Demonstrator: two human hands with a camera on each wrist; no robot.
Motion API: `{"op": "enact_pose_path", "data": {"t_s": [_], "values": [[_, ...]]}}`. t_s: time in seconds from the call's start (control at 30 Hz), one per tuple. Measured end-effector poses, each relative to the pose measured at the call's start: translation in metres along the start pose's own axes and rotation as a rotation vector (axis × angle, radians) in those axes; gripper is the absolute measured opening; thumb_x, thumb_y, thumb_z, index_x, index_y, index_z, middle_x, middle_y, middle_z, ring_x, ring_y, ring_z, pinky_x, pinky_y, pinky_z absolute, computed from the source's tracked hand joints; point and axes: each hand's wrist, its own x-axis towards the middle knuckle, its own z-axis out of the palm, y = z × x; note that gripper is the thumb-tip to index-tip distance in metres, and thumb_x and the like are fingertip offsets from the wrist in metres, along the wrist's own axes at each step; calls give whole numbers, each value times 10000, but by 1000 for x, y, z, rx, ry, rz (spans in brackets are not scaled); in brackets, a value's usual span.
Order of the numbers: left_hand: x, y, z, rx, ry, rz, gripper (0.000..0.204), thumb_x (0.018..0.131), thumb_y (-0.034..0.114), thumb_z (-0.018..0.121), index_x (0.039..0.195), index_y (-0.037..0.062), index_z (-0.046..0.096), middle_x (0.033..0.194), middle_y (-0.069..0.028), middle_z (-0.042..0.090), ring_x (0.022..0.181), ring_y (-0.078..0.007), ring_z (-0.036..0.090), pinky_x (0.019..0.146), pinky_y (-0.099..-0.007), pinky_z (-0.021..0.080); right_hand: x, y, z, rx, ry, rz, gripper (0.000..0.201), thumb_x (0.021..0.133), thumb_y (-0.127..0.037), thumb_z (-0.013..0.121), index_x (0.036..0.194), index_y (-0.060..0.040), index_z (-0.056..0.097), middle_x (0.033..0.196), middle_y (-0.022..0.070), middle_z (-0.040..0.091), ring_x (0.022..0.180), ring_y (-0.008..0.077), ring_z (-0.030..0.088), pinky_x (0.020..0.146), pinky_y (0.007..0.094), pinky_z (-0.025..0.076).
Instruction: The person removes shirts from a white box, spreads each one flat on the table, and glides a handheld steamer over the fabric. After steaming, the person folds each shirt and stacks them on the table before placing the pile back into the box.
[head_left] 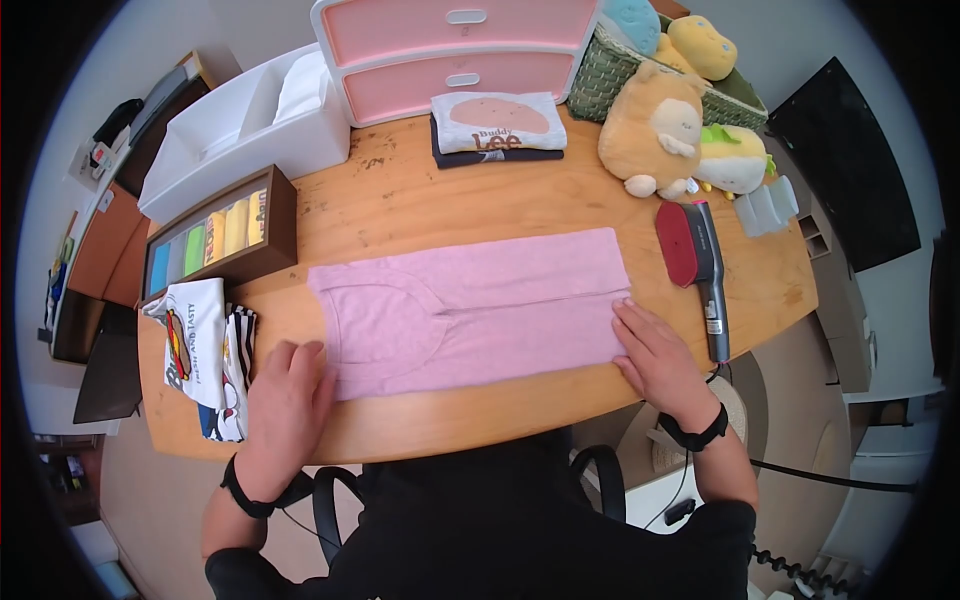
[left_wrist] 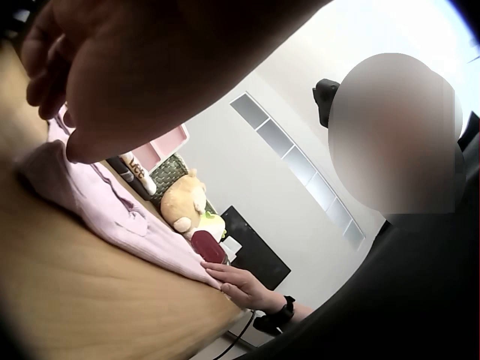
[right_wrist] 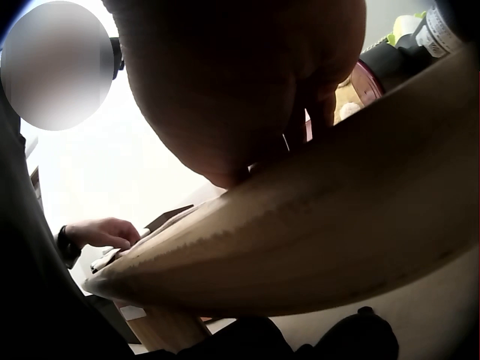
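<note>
A pink shirt, folded into a long strip, lies across the middle of the wooden table with its rounded neckline towards the left. My left hand is at the near left corner, fingers bent and thumb against the cloth; the left wrist view shows the pink fabric raised at the fingertips. At the opposite end, my right hand rests with fairly straight fingers on the near right corner. The right wrist view shows that hand dark from behind, hiding most of the cloth.
Folded printed shirts lie left, beside a brown box of rolled colourful cloths. Behind stand a white bin, pink drawers and another folded stack. A red-faced brush-like appliance and plush toys sit right.
</note>
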Motion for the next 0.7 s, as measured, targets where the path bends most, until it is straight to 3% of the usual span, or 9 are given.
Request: {"op": "enact_pose_path", "data": {"t_s": [0.17,0.33,0.4,0.5,0.6,0.7], "values": [[48,35,5,-238,-111,227,307,892,74,753,1177,-8,677,1080,-204,648,978,-423,662,853,-476,560,3,-2,3,1,46,14,507,858,-122,802,1310,52,653,1450,235,603,1342,444,579,1145,512,475],[88,53,57,-296,-29,423,243,899,95,745,1120,9,692,1071,-185,649,996,-404,648,873,-463,559,4,-5,6,8,73,57,477,872,-109,786,1307,39,657,1439,240,602,1341,446,574,1141,511,475],[90,51,71,-259,-65,385,201,897,91,743,1075,14,691,1048,-177,644,975,-396,643,861,-462,558,4,-4,3,12,70,67,472,872,-103,782,1308,30,660,1442,240,600,1343,443,572,1137,507,477],[90,50,74,-260,-40,362,145,892,87,741,1008,21,687,1002,-164,636,942,-386,634,843,-463,556,-10,-2,-9,-51,178,192,485,878,-105,777,1327,25,649,1416,235,608,1319,434,580,1110,504,490],[89,51,76,-259,1,361,114,886,84,739,968,24,687,964,-155,632,925,-377,631,833,-462,555,-32,11,-19,-279,419,541,527,882,-136,784,1360,24,632,1369,239,623,1264,431,596,1074,504,503],[91,50,77,-216,6,387,102,880,80,738,951,25,691,946,-149,634,930,-368,635,832,-456,555,-55,37,-18,-431,352,872,561,890,-175,785,1388,22,619,1347,254,618,1230,436,596,1044,500,509]]}}
